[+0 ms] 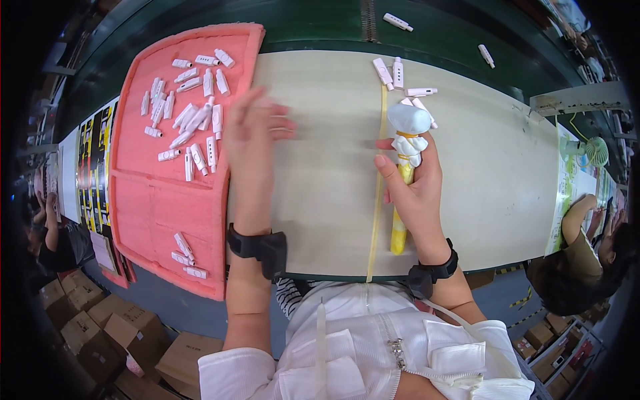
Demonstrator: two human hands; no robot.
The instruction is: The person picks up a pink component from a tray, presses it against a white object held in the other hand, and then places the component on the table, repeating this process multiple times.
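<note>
Gripping the yellow stick in my right hand, I have my fingers closed around its upper part, thumb up the side, just below the white cloth wad bound to its tip. The lower end of the stick rests on the pale worktable near the table's front edge, beside the thin yellow tape line that runs across the top. I judge the grip is best kept high and firm like this, so the wrapped head stays steady and does not wobble.

My left hand is open, fingers spread and blurred, empty, hovering at the right edge of the pink foam tray. The nearest pieces to it are the small white plastic parts scattered over the tray's upper section; a few more lie in its lower compartment. To do this well, I would pick one part cleanly from the loose edge of the pile rather than rake through it, and turn it the right way round before bringing it over.

Farther out, finished-looking white pieces lie on the table just beyond the cloth head, touching or nearly so. Beyond them runs the dark green conveyor belt, carrying two more.
</note>
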